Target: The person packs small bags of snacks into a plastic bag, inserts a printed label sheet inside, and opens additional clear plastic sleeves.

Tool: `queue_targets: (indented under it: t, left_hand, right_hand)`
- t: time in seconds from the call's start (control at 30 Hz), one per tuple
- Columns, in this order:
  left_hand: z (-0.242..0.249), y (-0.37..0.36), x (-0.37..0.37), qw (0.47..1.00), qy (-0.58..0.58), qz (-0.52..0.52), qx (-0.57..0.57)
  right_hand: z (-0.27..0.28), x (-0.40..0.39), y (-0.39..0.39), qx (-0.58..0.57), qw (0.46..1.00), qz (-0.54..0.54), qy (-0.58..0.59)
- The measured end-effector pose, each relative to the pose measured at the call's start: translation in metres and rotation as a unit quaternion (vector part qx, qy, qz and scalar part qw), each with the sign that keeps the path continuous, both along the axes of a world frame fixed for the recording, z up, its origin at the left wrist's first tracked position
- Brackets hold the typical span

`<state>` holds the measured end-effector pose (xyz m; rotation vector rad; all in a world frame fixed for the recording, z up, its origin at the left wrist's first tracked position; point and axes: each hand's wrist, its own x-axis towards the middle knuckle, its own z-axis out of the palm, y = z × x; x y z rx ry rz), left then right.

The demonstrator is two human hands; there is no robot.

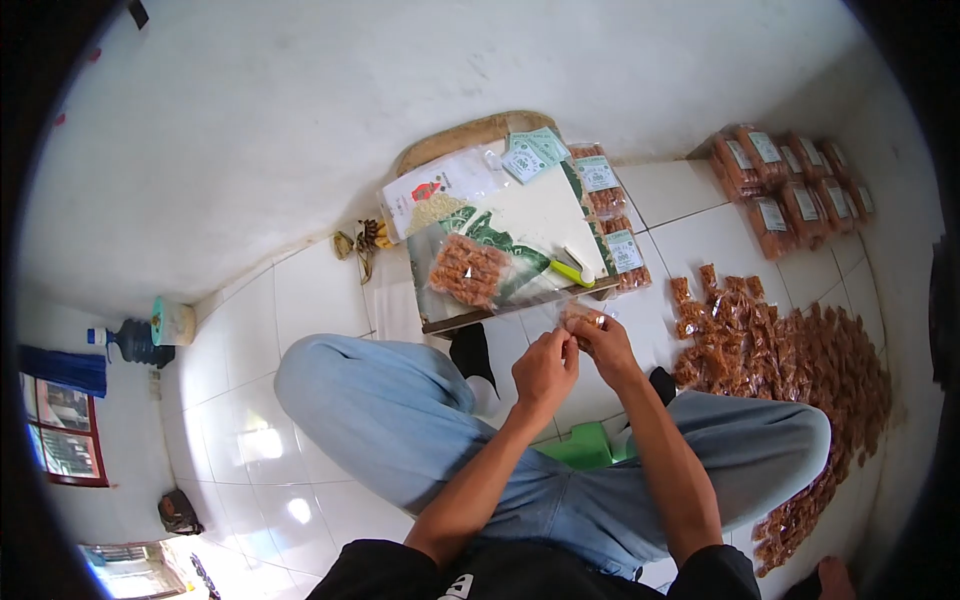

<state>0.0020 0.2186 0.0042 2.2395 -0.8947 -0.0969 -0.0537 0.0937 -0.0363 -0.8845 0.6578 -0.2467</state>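
Observation:
My left hand (545, 372) and my right hand (608, 350) meet above the floor between my knees. Between them is a small clear plastic packet of brown snack (582, 316); the right fingers wrap round it and the left fingers pinch at its near edge. Just beyond, a low table (540, 218) bears a larger clear bag of brown snack pieces (468, 272) and a yellow-green stapler (572, 272). Printed green labels (535, 152) and a white printed plastic bag (440, 188) lie toward its far side.
Labelled snack packs (597, 180) line the table's right edge. Filled packs (790, 190) are stacked by the wall. A large heap of small packets (790, 370) covers the floor at right. A green plastic object (585, 447) sits between my legs; bananas (378, 234) lie left of the table.

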Motion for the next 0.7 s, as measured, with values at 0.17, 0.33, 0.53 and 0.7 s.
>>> queue_targets:
  t: [0.17, 0.33, 0.53, 0.7]
  left_hand:
    - [0.003, 0.001, 0.005, 1.0, -0.002, 0.011, -0.001]
    - [0.002, 0.0, 0.004, 0.999, -0.006, 0.03, -0.031]
    - [0.003, 0.0, 0.003, 0.999, -0.026, 0.017, -0.04]
    - [0.003, -0.001, 0.004, 1.0, -0.017, 0.01, -0.016]
  right_hand:
    - [0.001, 0.009, 0.021, 0.045, 0.996, -0.076, 0.014]
    - [0.0, -0.003, 0.016, -0.021, 0.996, -0.026, 0.085]
    - [0.014, 0.005, -0.001, 0.12, 0.986, 0.094, 0.068]
    - [-0.01, 0.024, 0.008, 0.14, 0.982, -0.12, -0.039]
